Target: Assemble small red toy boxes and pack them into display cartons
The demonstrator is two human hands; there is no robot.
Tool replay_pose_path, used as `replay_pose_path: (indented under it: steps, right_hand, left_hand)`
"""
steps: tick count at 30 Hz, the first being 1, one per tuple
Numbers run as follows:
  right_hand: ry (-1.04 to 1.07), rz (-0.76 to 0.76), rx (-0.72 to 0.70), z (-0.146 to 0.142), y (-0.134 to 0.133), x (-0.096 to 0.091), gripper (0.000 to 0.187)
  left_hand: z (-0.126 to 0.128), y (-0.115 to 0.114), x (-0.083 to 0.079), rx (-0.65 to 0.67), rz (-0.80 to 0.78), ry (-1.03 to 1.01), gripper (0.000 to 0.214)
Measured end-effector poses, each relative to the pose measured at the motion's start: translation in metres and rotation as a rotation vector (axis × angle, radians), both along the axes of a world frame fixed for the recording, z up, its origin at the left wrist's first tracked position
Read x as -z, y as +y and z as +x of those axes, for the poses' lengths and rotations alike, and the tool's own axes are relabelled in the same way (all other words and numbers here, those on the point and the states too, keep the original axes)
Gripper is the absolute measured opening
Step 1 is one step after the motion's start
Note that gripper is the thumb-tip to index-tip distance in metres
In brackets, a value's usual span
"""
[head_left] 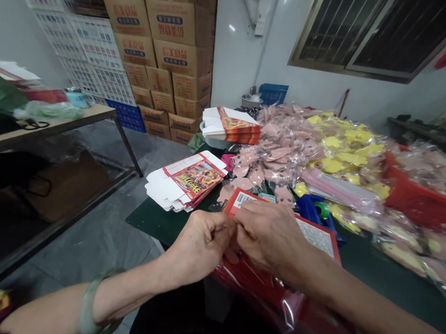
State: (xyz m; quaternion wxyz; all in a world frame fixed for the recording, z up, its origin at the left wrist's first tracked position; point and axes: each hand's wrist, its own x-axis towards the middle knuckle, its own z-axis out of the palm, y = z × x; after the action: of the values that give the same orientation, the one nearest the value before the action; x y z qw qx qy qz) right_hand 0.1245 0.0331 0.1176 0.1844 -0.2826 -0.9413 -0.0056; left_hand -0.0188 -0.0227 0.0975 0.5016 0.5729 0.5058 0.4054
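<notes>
My left hand and my right hand meet above the table's front edge, fingers of both pinched together. Whatever lies between the fingertips is hidden, though a bit of pink shows just below them. Behind and under my right hand lies a red box with a barcode and a pale printed panel. Red glossy plastic spreads below my hands, near my lap. To the left of them, a stack of flat printed cartons with white flaps rests at the table corner. A blue tape dispenser stands beyond my right hand.
A large heap of plastic-wrapped pink pieces and yellow pieces covers the far table. More cartons sit in a tub behind. At right is a red basket. Cardboard boxes are stacked by the wall; another table stands left.
</notes>
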Motion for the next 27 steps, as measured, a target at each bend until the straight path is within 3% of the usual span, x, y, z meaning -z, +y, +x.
replay_pose_path:
  steps: [7, 12, 15, 21, 27]
  right_hand:
    - [0.296, -0.593, 0.148, 0.003, 0.014, 0.016, 0.014]
    - [0.424, -0.862, 0.073, 0.004, 0.015, 0.014, 0.011]
    - [0.445, -0.851, 0.083, 0.003, 0.011, 0.013, 0.011]
    - [0.345, -0.537, 0.104, 0.006, 0.005, 0.013, 0.005]
    - [0.246, -0.727, 0.124, 0.009, 0.008, 0.008, 0.008]
  left_hand:
    - [-0.001, -0.001, 0.002, -0.047, -0.051, -0.035, 0.022]
    - [-0.002, 0.001, 0.003, -0.096, -0.12, -0.132, 0.02]
    - [-0.003, 0.0, 0.003, -0.104, -0.116, -0.17, 0.019]
    - [-0.003, -0.005, 0.007, -0.116, -0.083, -0.2, 0.019]
    - [-0.003, -0.008, 0.012, -0.231, -0.034, -0.298, 0.021]
